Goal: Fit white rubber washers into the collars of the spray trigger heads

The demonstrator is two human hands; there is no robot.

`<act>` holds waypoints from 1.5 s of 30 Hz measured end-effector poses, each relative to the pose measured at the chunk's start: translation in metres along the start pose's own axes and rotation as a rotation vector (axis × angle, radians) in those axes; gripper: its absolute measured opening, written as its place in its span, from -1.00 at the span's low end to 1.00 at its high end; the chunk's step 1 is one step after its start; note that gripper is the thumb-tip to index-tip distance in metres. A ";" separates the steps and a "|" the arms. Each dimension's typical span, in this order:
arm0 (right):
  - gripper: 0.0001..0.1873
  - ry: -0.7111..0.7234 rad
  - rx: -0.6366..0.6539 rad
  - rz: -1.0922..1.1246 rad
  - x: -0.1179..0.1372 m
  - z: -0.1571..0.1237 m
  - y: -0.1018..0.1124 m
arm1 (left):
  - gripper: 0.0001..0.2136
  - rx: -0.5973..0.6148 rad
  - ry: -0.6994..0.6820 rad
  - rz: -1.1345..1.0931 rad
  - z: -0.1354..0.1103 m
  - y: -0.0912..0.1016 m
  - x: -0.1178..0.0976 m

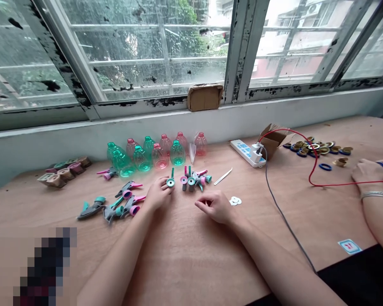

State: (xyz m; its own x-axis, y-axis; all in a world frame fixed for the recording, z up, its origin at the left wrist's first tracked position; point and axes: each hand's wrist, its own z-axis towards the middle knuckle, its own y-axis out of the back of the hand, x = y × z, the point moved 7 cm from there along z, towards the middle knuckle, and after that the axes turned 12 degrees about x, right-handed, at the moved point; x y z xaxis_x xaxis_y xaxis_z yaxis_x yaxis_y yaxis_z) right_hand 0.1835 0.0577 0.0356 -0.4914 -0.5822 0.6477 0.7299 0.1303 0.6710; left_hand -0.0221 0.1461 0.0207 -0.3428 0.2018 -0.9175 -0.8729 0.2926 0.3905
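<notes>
Directly behind spray heads (190,182), bottles (161,157).

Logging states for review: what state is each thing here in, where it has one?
Green-collared spray head: held in left hand
Other spray heads: loose, unattached
Bottles: upright, no spray heads fitted
Power strip: plug inserted
Cardboard box beside strip: open
Right hand: loosely curled

At twelve o'clock, brown cardboard (205,98) sits against the window frame (241,55); at three, a white power strip (242,150), an open carton (271,141) just beside it, gold-and-blue pieces (324,150) farther out; at four, a blue-edged card (349,246); at nine, small bundles (64,174).
</notes>
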 end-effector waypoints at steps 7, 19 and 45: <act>-0.86 0.007 0.109 -0.118 -0.012 0.002 0.005 | -0.59 0.063 0.027 0.022 0.031 -0.011 -0.004; -0.72 -0.600 0.462 -0.115 -0.090 -0.036 0.053 | -0.74 -0.337 0.028 0.768 -0.079 0.047 -0.045; -0.93 0.037 0.059 0.164 -0.016 0.005 -0.024 | -0.74 0.160 -0.150 0.653 -0.098 0.004 -0.021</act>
State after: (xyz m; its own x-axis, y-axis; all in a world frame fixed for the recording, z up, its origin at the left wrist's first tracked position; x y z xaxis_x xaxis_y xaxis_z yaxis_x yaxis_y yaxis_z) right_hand 0.1713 0.0681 0.0115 -0.3499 -0.5782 0.7371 0.7688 0.2723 0.5786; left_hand -0.0524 0.0510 0.0334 -0.7192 0.5078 -0.4743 -0.4379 0.1987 0.8768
